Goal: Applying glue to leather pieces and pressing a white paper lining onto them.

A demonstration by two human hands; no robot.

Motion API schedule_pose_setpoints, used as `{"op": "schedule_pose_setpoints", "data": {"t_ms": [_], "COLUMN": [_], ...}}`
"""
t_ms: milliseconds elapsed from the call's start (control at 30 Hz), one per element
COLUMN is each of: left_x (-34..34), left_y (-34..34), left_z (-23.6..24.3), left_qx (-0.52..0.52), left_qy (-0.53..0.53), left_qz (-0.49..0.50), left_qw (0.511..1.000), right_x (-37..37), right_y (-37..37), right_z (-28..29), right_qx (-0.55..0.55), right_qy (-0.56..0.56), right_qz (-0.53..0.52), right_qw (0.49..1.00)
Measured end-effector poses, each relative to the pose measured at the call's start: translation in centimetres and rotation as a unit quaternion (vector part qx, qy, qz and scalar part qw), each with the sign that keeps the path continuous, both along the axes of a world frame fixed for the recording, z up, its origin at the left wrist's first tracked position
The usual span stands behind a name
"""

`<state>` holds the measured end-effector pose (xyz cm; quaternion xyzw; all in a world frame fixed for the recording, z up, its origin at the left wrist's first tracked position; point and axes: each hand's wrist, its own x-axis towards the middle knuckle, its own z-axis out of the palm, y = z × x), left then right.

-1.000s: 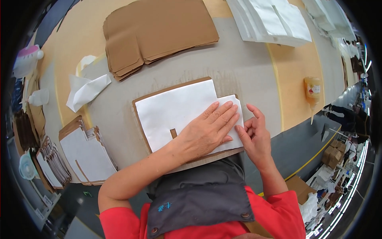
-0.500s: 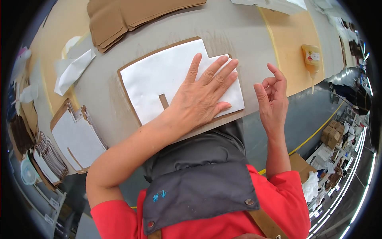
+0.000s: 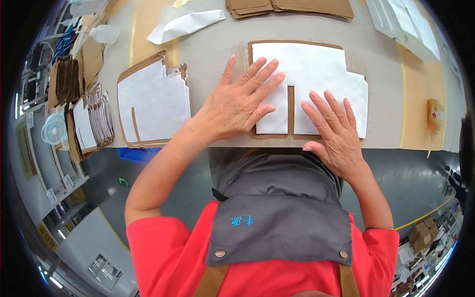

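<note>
A white cut sheet [image 3: 316, 64] with a notched upper right corner lies flat on a slightly larger brown piece [image 3: 292, 111], whose edges show all round and through a narrow slot. My left hand [image 3: 237, 101] is spread over the sheet's left edge, fingertips on or just above the white. My right hand [image 3: 336, 131] rests on the lower right part, right of the slot, fingers stretched. Neither hand holds anything. Whether the left palm touches the table cannot be seen.
A stack of similar white-faced brown pieces [image 3: 156, 104] stands left, with more bundled pieces [image 3: 94, 119] beyond. Brown sheets [image 3: 297, 9] and a folded white sheet [image 3: 190, 22] lie at the back. Right are a white tray [image 3: 391, 24] and a yellow glue bottle [image 3: 435, 116].
My left hand has moved from the sheet's right side to its left edge. My right hand has come from the air down onto the sheet. The whole view has turned.
</note>
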<state>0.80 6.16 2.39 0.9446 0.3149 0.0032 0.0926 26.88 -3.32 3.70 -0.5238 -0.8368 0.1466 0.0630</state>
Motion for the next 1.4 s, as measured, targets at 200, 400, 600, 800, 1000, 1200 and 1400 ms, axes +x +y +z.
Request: {"op": "schedule_pose_setpoints", "data": {"t_ms": [200,400,600,800,1000,1200,1400], "left_x": [-1.2,-1.5,-1.3,-1.6,-2.0,-1.1,-1.6], "left_y": [-2.4,-4.0,-5.0,-5.2,-5.8,-5.3,-5.4], "left_z": [-1.0,-0.3,-0.1,-0.1,0.0,0.8,-0.1], "left_qx": [-0.033,-0.045,-0.065,-0.058,-0.060,-0.063,-0.073], "left_qy": [-0.004,0.008,0.015,0.019,0.011,-0.129,-0.180], "left_qz": [-0.003,-0.013,-0.017,-0.015,-0.019,0.023,-0.040], "left_qw": [0.999,0.999,0.998,0.998,0.998,0.989,0.980], "right_x": [0.3,0.4,0.9,1.2,1.1,1.3,1.1], "right_y": [0.0,0.0,0.3,0.6,0.0,1.9,0.3], "right_z": [-1.0,-1.0,-0.7,0.0,0.8,1.8,0.1], "right_qx": [-0.014,-0.020,-0.034,-0.036,-0.046,-0.051,-0.048], "right_qy": [-0.064,-0.089,-0.094,-0.075,-0.082,-0.049,-0.036], "right_qz": [0.031,0.050,0.065,0.084,0.083,0.024,0.088], "right_qw": [0.997,0.995,0.993,0.993,0.992,0.997,0.994]}}
